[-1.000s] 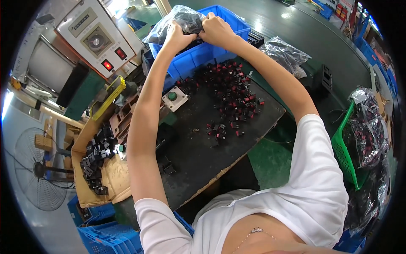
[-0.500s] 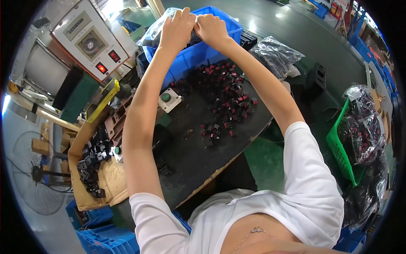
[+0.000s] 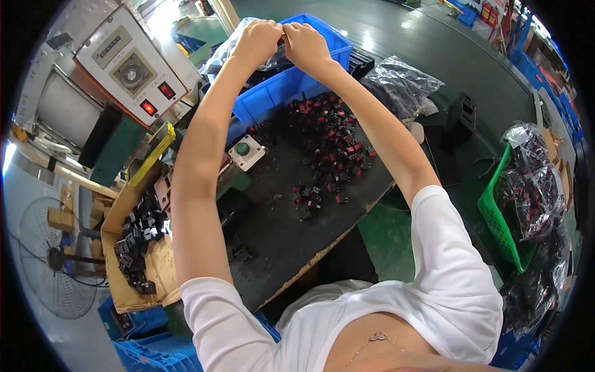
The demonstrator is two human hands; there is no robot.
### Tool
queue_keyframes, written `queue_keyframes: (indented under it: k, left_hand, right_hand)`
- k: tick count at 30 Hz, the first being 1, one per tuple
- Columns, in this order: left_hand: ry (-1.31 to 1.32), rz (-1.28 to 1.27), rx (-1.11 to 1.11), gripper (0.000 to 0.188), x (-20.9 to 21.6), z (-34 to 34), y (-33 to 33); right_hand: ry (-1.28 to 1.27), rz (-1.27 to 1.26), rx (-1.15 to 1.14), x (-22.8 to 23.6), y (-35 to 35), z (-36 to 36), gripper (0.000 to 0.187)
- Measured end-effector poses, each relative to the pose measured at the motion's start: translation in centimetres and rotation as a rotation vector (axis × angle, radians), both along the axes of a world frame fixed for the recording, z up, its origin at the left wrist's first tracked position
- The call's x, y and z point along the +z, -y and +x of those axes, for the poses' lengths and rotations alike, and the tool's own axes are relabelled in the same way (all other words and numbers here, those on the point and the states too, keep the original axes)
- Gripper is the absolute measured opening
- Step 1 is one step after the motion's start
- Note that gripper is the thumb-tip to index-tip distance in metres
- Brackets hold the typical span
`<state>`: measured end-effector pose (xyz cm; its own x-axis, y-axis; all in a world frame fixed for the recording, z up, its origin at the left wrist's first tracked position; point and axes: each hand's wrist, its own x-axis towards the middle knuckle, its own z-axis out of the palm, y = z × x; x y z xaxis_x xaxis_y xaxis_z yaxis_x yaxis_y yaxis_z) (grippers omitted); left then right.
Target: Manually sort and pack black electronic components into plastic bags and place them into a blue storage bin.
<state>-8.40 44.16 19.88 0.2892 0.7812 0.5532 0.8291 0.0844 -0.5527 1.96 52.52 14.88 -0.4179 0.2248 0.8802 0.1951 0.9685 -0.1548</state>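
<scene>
Both arms reach out over a blue plastic bin (image 3: 260, 99) at the far end of the table. My left hand (image 3: 259, 42) is closed above the bin, beside a clear plastic bag (image 3: 224, 56) that hangs over its left side. Close against it, my right hand (image 3: 307, 47) is also closed, with its fingers curled. Something small and pale shows between the two hands, too little to name. Dark contents lie in the bin below them. On the black tabletop, nearer than the bin, spreads a pile of small black and red parts (image 3: 334, 136).
A white box with a green button (image 3: 245, 152) sits left of the pile. Further left stand a control unit (image 3: 133, 68) with red switches and a cardboard box (image 3: 164, 266) of black parts. Plastic bags (image 3: 403, 87) and a green basket (image 3: 499, 211) are on the right.
My left hand's fingers, partly raised before, are now curled down. Both hands stay together over the bin, and the view has shifted slightly.
</scene>
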Motion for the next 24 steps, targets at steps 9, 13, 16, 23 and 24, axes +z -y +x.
queue_keyframes:
  k: [9, 13, 16, 23, 24]
  left_hand:
    - [0.329, -0.068, 0.137, 0.014, 0.9, -1.7, -1.5]
    - [0.262, -0.063, 0.266, 0.016, 0.9, -2.5, -2.3]
    - [0.335, 0.045, 0.237, 0.015, 1.0, -2.7, -3.1]
    - [0.43, 0.152, 0.385, 0.017, 1.4, -4.2, -4.2]
    - [0.43, 0.153, 0.388, 0.017, 1.4, -4.5, -4.2]
  right_hand:
    - [0.014, -0.018, 0.092, -0.6, 0.9, -0.2, 0.012]
    - [0.046, -0.1, 0.112, -1.2, 1.6, 0.6, 0.012]
    - [0.019, -0.031, 0.138, -1.6, 1.3, 1.0, 0.01]
    - [-0.01, -0.009, 0.202, -2.2, 2.5, 2.8, 0.006]
    - [-0.008, 0.004, 0.209, -1.9, 2.7, 2.9, 0.006]
